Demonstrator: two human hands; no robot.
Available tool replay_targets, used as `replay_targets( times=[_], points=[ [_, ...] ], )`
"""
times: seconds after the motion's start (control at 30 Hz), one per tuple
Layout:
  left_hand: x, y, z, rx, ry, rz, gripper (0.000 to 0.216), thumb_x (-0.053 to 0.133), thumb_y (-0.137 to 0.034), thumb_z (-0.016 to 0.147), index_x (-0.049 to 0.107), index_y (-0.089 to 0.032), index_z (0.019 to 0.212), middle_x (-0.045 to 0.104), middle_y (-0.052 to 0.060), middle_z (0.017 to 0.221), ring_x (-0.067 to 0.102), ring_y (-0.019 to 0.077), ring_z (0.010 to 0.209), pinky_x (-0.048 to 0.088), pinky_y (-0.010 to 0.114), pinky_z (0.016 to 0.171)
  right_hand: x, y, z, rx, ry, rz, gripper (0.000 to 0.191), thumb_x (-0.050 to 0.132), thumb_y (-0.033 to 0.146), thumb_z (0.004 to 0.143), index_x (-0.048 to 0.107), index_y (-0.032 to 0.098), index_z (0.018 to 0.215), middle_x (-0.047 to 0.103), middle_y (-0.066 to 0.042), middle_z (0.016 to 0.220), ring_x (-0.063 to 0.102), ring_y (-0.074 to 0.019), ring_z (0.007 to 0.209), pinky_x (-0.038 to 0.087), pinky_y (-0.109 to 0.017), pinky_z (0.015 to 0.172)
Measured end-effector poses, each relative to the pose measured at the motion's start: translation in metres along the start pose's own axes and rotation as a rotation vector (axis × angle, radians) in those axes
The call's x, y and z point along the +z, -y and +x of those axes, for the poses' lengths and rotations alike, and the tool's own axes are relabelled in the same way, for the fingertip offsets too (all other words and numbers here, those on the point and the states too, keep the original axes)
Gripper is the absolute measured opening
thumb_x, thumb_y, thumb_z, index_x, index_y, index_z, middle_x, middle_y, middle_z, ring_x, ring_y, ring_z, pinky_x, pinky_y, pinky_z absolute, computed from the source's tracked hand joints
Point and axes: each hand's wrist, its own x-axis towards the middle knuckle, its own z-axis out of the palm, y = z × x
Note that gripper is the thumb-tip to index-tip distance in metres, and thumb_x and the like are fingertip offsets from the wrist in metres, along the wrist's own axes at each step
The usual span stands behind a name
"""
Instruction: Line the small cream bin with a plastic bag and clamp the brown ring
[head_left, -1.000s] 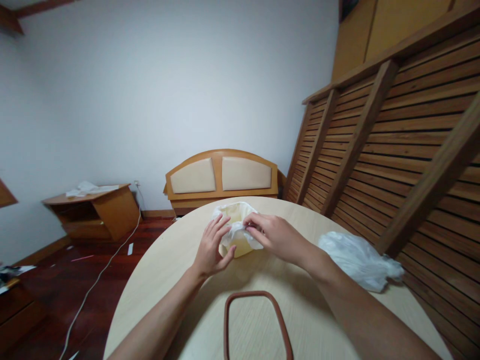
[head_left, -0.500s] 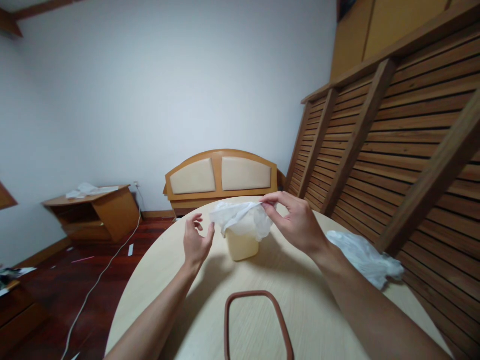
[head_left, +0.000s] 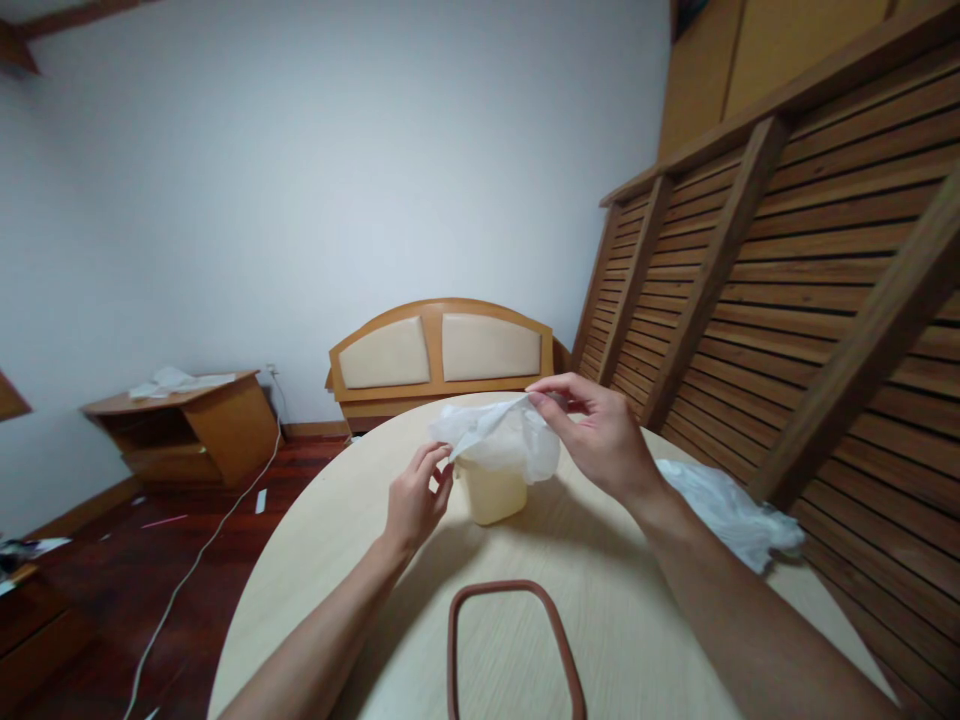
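Observation:
A pale yellow bin [head_left: 491, 497] stands on the round table, and a thin white plastic bag [head_left: 506, 440] lies draped over its top. With thumb and forefinger, my right hand [head_left: 600, 435] pinches the bag's edge and lifts it above the bin's right side. On the other side, my left hand [head_left: 418, 500] has its fingertips closed on the bag's left edge by the bin's upper rim. The bag hides most of that rim. Nearer to me, a brown rounded rectangular ring [head_left: 517, 585] lies flat on the table.
A second, crumpled white plastic bag [head_left: 727, 510] lies at the right edge of the round table [head_left: 300, 580]. Slatted wood panels [head_left: 787, 300] lean on the right. Behind stand a headboard [head_left: 435, 345] and a low cabinet [head_left: 217, 425]; a white cable [head_left: 199, 570] crosses the floor.
My left hand has moved right and closed from open fingers onto the bag's edge. My right hand still holds its pinch, and the bag and bin have shifted slightly right.

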Motion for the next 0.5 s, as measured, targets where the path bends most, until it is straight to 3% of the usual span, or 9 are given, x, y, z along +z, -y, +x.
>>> replay_targets(
  times=[0.13, 0.27, 0.37, 0.5],
  points=[
    [0.003, 0.004, -0.002, -0.017, 0.001, -0.043, 0.018, 0.047, -0.016, 0.093, 0.059, -0.022, 0.105, 0.071, 0.005, 0.109, 0.07, 0.0125, 0.073, 0.054, 0.025, 0.07, 0.001, -0.002, 0.0, 0.044, 0.003, 0.015, 0.019, 0.064, 0.037, 0.092, 0.074, 0.021, 0.094, 0.074, -0.003, 0.087, 0.065, -0.0161, 0.073, 0.05, -0.027, 0.065],
    [0.002, 0.004, 0.003, -0.201, -0.064, -0.174, 0.015, 0.046, -0.023, 0.094, 0.059, -0.021, 0.103, 0.069, 0.002, 0.086, 0.065, 0.0117, 0.059, 0.051, 0.023, 0.06, -0.001, -0.008, 0.001, 0.067, 0.042, -0.053, 0.02, 0.067, 0.034, 0.088, 0.072, 0.022, 0.103, 0.073, -0.004, 0.092, 0.066, -0.0179, 0.08, 0.052, -0.029, 0.074],
    [-0.001, 0.004, 0.007, -0.307, -0.145, -0.177, 0.017, 0.048, -0.028, 0.093, 0.06, -0.019, 0.101, 0.068, 0.004, 0.087, 0.063, 0.0137, 0.062, 0.05, 0.024, 0.059, -0.004, -0.013, 0.001, 0.079, 0.127, -0.139, 0.024, 0.069, 0.028, 0.085, 0.07, 0.022, 0.108, 0.073, -0.003, 0.093, 0.067, -0.0188, 0.084, 0.052, -0.031, 0.079],
    [-0.003, 0.007, 0.01, -0.478, -0.062, -0.309, 0.026, 0.046, -0.039, 0.095, 0.059, -0.019, 0.104, 0.065, 0.0, 0.072, 0.058, 0.0127, 0.049, 0.045, 0.022, 0.048, -0.004, -0.026, 0.0, 0.018, 0.203, -0.263, 0.021, 0.067, 0.019, 0.083, 0.071, 0.021, 0.103, 0.073, -0.004, 0.095, 0.066, -0.0208, 0.091, 0.051, -0.035, 0.085]
  ],
)
